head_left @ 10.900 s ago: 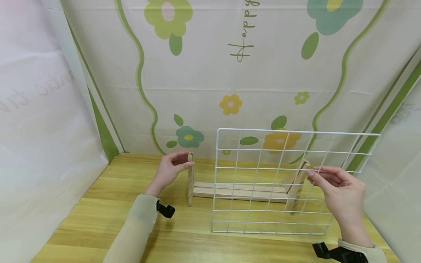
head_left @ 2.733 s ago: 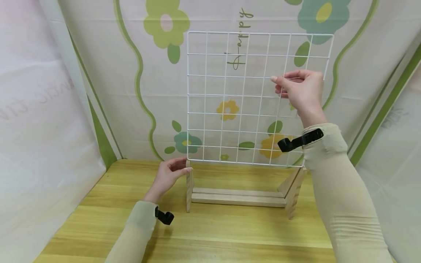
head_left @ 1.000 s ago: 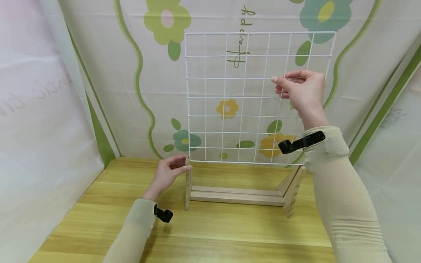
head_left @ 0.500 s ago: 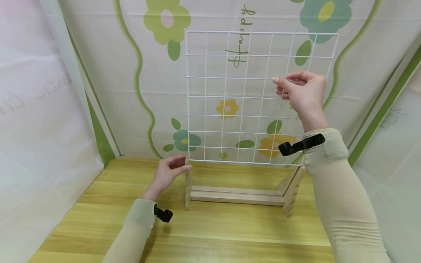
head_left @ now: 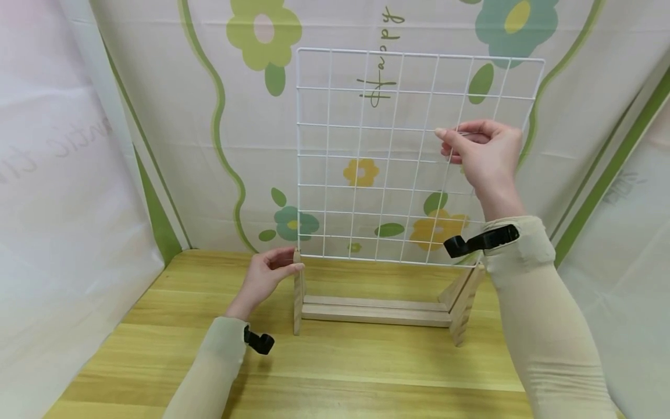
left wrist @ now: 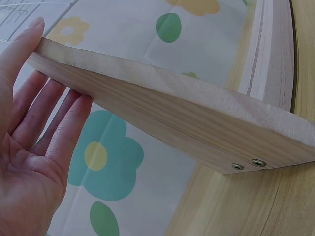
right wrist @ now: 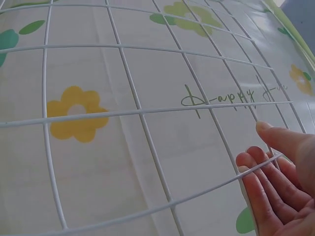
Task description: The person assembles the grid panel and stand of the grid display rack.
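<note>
My right hand (head_left: 487, 154) grips the white wire grid panel (head_left: 361, 127) near its right side. The panel stands upright above the wooden stand (head_left: 377, 314), its lower left corner at the top of the left side piece and its lower right corner by the top of the right one. Whether these corners sit in the slots cannot be made out. At the left side piece (left wrist: 172, 105) my left hand (head_left: 264, 279) holds the top end, thumb on one edge and fingers against the outer face. In the right wrist view, fingers (right wrist: 266, 196) reach round the grid's wires.
The stand rests on a wood-grain table (head_left: 340, 378). Behind it hangs a white cloth backdrop (head_left: 324, 116) with printed flowers, and cloth walls close both sides. Each wrist wears a black camera strap (head_left: 481, 238). Two screw heads (left wrist: 247, 164) show low on the left side piece.
Since the oldest frame, my right hand has raised the grid from in front of the stand to above it. In the last half second its right side dips slightly. The left hand stays put.
</note>
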{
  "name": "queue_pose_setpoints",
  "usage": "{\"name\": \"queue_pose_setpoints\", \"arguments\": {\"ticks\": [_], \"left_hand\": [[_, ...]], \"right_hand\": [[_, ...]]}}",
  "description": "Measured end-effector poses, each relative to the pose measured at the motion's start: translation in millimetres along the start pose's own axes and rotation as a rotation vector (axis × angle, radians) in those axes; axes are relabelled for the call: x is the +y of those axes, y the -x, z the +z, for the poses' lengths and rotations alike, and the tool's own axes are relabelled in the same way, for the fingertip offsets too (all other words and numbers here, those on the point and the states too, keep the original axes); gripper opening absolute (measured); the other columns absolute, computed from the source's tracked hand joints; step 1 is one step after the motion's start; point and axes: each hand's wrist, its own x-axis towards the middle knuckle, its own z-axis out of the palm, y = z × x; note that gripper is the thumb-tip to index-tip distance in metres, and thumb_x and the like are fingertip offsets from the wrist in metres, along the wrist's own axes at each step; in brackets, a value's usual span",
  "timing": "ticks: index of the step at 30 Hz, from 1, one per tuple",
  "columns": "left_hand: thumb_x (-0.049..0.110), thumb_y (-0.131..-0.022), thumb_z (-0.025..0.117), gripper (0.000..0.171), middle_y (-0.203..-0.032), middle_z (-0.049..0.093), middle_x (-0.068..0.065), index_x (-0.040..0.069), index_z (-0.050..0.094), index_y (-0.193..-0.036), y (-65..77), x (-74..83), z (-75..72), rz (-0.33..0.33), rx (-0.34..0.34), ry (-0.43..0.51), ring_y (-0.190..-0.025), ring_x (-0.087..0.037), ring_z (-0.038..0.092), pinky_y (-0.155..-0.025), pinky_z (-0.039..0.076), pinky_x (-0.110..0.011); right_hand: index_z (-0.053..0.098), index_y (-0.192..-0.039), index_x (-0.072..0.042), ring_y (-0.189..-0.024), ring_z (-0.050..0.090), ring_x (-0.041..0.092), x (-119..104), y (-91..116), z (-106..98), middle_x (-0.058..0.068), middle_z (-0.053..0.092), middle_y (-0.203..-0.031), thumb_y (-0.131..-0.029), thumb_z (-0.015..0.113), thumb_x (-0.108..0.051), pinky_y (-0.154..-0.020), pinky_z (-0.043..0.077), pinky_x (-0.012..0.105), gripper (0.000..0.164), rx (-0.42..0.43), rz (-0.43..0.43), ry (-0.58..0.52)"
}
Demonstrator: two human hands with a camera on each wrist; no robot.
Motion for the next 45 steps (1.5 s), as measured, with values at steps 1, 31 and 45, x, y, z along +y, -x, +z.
{"name": "queue_pose_setpoints", "arguments": {"ticks": [1, 31, 45], "left_hand": [[0.026, -0.087, 0.084, 0.050, -0.119, 0.071, -0.009, 0.006, 0.068, -0.131, -0.1, 0.0, -0.1, 0.002, 0.001, 0.001, -0.109, -0.025, 0.067, -0.089, 0.056, -0.030], [0.026, -0.088, 0.084, 0.050, -0.120, 0.071, -0.008, 0.007, 0.067, -0.131, -0.4, -1.6, 0.1, -0.007, 0.001, -0.012, -0.110, -0.024, 0.067, -0.090, 0.055, -0.029], [0.027, -0.087, 0.084, 0.049, -0.119, 0.071, -0.008, 0.009, 0.069, -0.130, -0.8, -2.2, -1.0, -0.014, 0.007, 0.008, -0.108, -0.024, 0.067, -0.089, 0.056, -0.031]], "right_hand": [[0.071, -0.089, 0.001, -0.063, 0.070, 0.020, 0, 1, 0, 0.011, 0.074, -0.079, -0.065, 0.099, -0.016, -0.059, 0.059, 0.025, 0.040, 0.000, -0.004, -0.003], [0.072, -0.090, 0.002, -0.064, 0.070, 0.019, 12, 15, -1, 0.009, 0.075, -0.080, -0.070, 0.095, -0.013, -0.059, 0.059, 0.024, 0.034, 0.013, -0.142, -0.014], [0.072, -0.094, 0.003, -0.068, 0.070, 0.022, 13, 25, -2, 0.010, 0.076, -0.087, -0.071, 0.095, -0.017, -0.062, 0.059, 0.025, 0.038, 0.004, -0.167, 0.005]]}}
